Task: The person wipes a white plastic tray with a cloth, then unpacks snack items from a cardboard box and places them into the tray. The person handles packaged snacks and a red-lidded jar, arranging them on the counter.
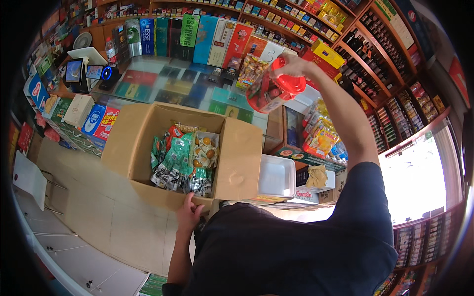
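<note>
My right hand (292, 66) grips a clear plastic jar (264, 92) from above, at its red lid (290, 83). The jar is tilted over the glass counter's near right corner and has red packets inside. Below my chest, an opened cardboard box (237, 159) holds green packets (179, 153), silver-and-black packets (166, 177) and a clear pack of brown eggs (204, 151). My left hand (189, 214) is at the box's near edge with its index finger reaching the rim; whether it grips the cardboard cannot be told.
Cigarette cartons (203, 39) line the back of the glass counter (148, 79). A payment terminal (76, 76) stands at left. Right of the box sits a white plastic tray (277, 175). Bagged snacks (321, 135) hang beside the counter. A white chair (29, 181) stands on the tiled floor (122, 207).
</note>
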`<state>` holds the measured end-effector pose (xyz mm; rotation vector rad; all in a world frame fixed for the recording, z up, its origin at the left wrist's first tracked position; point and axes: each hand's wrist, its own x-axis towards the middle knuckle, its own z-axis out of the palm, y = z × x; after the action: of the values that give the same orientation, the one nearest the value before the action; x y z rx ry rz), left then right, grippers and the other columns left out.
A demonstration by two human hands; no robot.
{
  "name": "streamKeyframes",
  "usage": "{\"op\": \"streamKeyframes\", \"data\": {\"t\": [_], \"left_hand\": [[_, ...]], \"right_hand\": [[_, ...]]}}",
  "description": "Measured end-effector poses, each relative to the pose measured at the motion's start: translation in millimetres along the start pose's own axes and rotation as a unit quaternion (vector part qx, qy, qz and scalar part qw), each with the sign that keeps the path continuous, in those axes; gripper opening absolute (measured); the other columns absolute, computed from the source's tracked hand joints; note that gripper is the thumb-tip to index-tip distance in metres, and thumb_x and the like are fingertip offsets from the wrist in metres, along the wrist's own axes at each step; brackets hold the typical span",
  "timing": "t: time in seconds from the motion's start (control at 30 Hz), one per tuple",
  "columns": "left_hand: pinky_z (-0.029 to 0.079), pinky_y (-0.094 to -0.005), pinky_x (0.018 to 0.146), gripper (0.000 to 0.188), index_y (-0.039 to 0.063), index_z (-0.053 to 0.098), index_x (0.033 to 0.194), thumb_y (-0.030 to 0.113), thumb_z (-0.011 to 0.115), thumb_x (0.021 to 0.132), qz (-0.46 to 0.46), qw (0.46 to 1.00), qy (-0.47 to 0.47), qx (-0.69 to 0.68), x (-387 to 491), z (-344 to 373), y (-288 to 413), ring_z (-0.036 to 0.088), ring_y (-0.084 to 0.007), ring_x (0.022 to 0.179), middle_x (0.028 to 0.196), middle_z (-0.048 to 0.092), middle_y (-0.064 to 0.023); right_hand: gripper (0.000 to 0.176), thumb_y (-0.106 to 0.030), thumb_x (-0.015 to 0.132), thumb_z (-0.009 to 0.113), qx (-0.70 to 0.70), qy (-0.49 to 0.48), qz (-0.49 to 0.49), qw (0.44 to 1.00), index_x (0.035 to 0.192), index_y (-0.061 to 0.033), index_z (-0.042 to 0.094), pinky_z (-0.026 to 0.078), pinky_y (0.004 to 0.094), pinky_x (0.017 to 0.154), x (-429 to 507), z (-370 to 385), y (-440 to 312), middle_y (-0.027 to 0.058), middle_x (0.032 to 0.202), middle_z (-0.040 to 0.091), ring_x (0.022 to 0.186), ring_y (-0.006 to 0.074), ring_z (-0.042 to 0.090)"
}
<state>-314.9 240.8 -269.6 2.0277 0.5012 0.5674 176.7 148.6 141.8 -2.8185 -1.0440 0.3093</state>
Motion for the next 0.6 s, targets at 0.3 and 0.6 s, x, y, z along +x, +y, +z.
{"op": "streamKeyframes", "data": {"t": [0.3,0.6], "left_hand": [[0.051,-0.0353,0.057,0.065,0.006,0.049,0.136,0.009,0.082,0.081,-0.063,0.992,0.045,0.099,-4.6,1.2,32.3,0.062,-0.0238,0.058,0.068,0.062,-0.0083],[0.051,-0.0371,0.06,0.059,0.007,0.048,0.133,0.004,0.079,0.082,-0.154,0.971,0.054,0.174,-1.3,5.3,64.0,0.06,-0.0251,0.06,0.069,0.061,-0.0096]], "right_hand": [[0.109,-0.059,0.055,0.083,-0.073,-0.049,0.033,0.996,0.139,0.0014,0.052,0.048,0.0435,0.106,73.7,74.5,121.1,0.0227,0.141,0.056,0.128,0.0371,0.056],[0.132,-0.075,0.052,0.083,-0.037,-0.031,-0.085,0.995,0.155,-0.0073,0.034,0.043,0.0523,0.111,144.1,113.1,194.6,0.021,0.15,0.044,0.136,0.0438,0.045]]}}
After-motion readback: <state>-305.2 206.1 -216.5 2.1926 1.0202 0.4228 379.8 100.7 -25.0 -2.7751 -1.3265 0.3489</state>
